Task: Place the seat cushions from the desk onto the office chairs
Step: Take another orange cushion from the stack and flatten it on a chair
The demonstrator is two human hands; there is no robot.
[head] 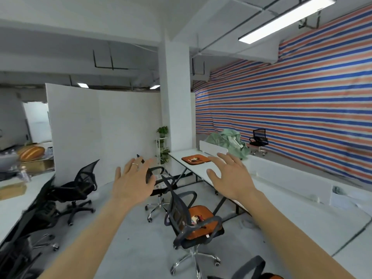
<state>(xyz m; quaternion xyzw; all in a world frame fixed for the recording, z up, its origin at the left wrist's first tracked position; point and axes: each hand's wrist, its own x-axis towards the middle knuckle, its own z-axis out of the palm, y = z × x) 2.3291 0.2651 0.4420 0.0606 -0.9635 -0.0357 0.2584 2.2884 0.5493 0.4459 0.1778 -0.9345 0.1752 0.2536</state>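
Reaching forward with both arms raised, a person holds the left hand [131,181] and right hand [231,178] out empty, fingers straight and spread apart. One flat orange square seat cushion [196,159] lies at the far end of the long white desk [291,214], seen between the two hands, while a second orange cushion [199,220] sits on the nearest black mesh office chair [179,208] beside the desk. A red, white and blue striped tarpaulin [302,101] covers the wall behind.

White pillar [174,97] stands mid-room, white partition panels [100,127] to its left, striped red-white-blue tarp [302,97] covers the right wall, lit strip lamp [285,19] overhead, grey floor [128,228], plant rack [162,146] beside the pillar.
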